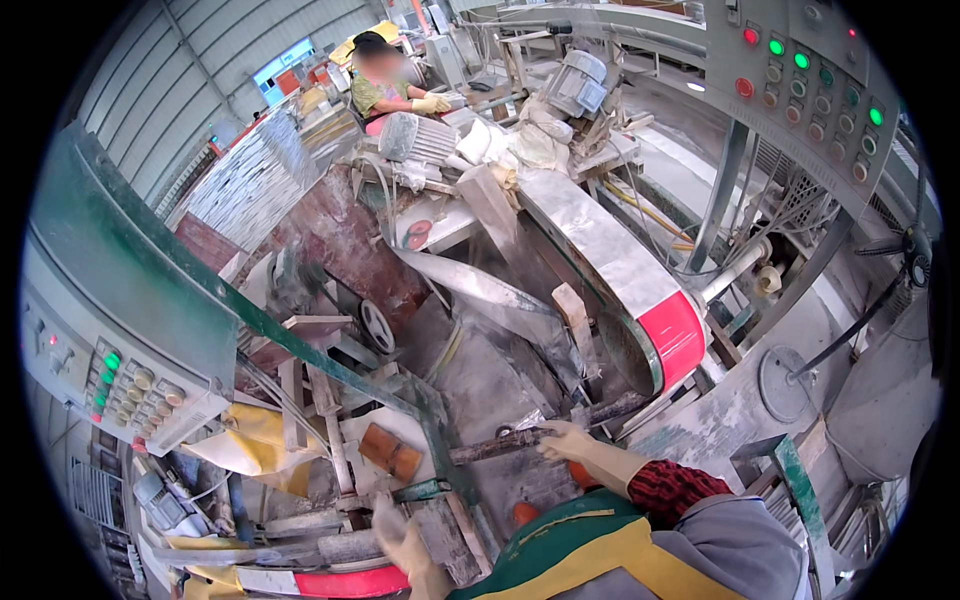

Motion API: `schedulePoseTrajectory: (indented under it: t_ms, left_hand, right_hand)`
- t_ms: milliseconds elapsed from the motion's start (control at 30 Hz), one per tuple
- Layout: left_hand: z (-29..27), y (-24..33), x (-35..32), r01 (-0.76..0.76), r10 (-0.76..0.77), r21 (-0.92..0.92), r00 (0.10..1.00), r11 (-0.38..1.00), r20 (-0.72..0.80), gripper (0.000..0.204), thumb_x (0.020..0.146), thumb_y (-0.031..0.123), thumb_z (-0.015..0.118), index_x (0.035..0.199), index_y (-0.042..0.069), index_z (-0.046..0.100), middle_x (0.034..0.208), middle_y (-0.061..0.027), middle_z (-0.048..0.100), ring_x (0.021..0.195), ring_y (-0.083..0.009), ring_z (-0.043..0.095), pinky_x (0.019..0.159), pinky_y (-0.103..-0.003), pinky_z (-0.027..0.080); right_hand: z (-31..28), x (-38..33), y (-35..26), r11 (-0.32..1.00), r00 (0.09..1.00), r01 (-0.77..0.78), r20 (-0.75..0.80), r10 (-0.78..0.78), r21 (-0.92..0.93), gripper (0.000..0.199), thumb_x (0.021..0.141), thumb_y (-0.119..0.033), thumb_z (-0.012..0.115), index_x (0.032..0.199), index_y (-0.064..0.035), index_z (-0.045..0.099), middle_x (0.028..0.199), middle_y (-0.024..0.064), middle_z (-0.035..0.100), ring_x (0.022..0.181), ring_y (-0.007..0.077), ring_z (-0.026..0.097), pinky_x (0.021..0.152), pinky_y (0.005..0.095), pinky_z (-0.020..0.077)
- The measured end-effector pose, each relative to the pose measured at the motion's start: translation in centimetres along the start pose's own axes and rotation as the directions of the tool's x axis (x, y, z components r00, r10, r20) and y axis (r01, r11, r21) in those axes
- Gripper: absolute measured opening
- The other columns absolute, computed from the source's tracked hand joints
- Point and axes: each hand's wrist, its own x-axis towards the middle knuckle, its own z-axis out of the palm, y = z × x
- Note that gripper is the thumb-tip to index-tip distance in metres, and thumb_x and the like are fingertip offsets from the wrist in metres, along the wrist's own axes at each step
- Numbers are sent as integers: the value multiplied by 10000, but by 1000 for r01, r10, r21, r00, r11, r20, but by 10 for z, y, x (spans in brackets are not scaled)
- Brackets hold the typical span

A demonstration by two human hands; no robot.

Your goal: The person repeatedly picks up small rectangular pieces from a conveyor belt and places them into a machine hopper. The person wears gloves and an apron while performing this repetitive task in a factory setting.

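My left hand (400,545), in a cream glove, hangs at the lower middle beside worn grey blocks on a machine frame. Motion blurs its fingers, but they look stretched upward, with nothing visible in them. To the right my right hand (572,446), gloved alike below a red-and-black sleeve (675,488), reaches leftward with its fingers extended over a dusty bar (610,408). A small shiny piece (522,422) lies by those fingertips; I cannot tell whether they touch it. Two orange-brown blocks (390,452) rest on a pale surface beyond my left hand.
Control panels with lit buttons stand at left (125,390) and upper right (810,90). A belt guard with a red end (672,340) juts toward me. A spoked wheel (377,327) sits at mid left. Farther back, a person (385,85) in gloves works beside a motor (418,138).
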Motion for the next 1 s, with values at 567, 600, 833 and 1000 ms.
schedulePoseTrajectory:
  t_ms: [567,600,833,1000]
  left_hand:
    - [161,74,5,-552,61,306,548,775,834,608,738,118,705,1290,38,461,1381,-218,383,1306,-330,345,1080,-366,266]
    - [145,68,14,-536,19,381,597,753,802,594,745,121,697,1285,36,463,1379,-205,388,1302,-319,349,1081,-356,263]
    - [-40,0,70,-222,-68,691,928,688,366,492,711,43,644,1180,-6,503,1167,-181,527,1096,-320,494,987,-369,362]
    - [-141,19,54,87,-40,984,996,153,-81,651,766,282,668,1326,78,408,1388,-224,342,1269,-358,337,1056,-423,295]
  right_hand:
    - [-56,-84,-143,695,236,634,-771,-591,-339,788,736,106,524,1429,12,162,1318,164,454,1157,231,499,981,284,387]
    - [-105,-69,-133,655,107,606,-770,-628,-451,811,707,96,542,1427,6,179,1318,168,453,1146,242,507,975,294,390]
    - [-151,-51,-156,788,147,442,-832,-535,-429,864,690,-9,594,1434,-41,157,1346,212,403,1192,280,468,1003,303,350]
    - [-171,-27,-154,762,6,306,-799,-602,-571,859,701,-64,631,1427,-21,175,1214,230,508,1018,290,558,851,314,441]
